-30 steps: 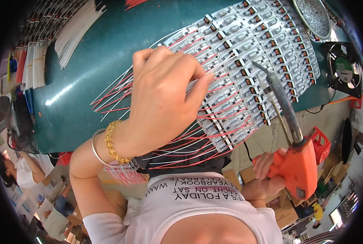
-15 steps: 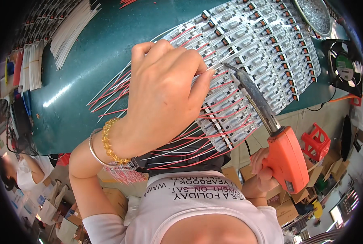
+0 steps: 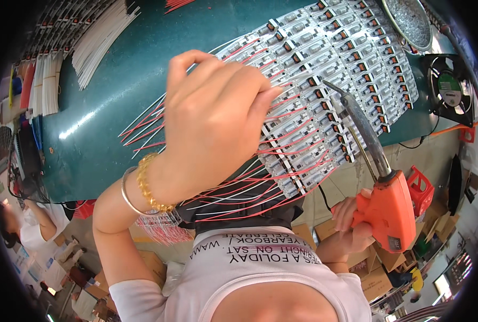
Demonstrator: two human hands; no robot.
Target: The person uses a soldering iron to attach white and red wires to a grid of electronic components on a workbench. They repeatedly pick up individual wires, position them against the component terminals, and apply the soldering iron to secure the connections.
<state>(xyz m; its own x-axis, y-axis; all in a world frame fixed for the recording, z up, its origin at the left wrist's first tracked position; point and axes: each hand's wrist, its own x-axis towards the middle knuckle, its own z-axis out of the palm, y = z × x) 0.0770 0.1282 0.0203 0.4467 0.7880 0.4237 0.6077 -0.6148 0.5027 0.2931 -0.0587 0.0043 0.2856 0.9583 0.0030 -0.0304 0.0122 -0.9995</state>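
Note:
My left hand [image 3: 212, 121] is closed in a pinch over the left part of a panel of small clear modules [image 3: 351, 70]. A thin red wire shows at its fingertips; the grip itself is partly hidden. Red and white wires [image 3: 233, 210] run from the modules' left side, under the hand and towards my body. My right hand [image 3: 351, 228] grips the orange handle of a soldering gun [image 3: 391, 209]. Its dark, bent tip hangs over the modules, a short way right of my left fingertips and apart from them.
Bundles of white wires [image 3: 100, 45] lie at the far left of the green table [image 3: 110, 145]. A round metal dish [image 3: 409, 24] and a black fan [image 3: 449, 91] stand at the right. Below are a red stool [image 3: 421, 191] and cardboard boxes [image 3: 375, 284]. Another person [image 3: 38, 222] sits at left.
The soldering gun has shifted right, its tip drawing away from my left fingertips. My left hand has moved slightly left and stays pinched.

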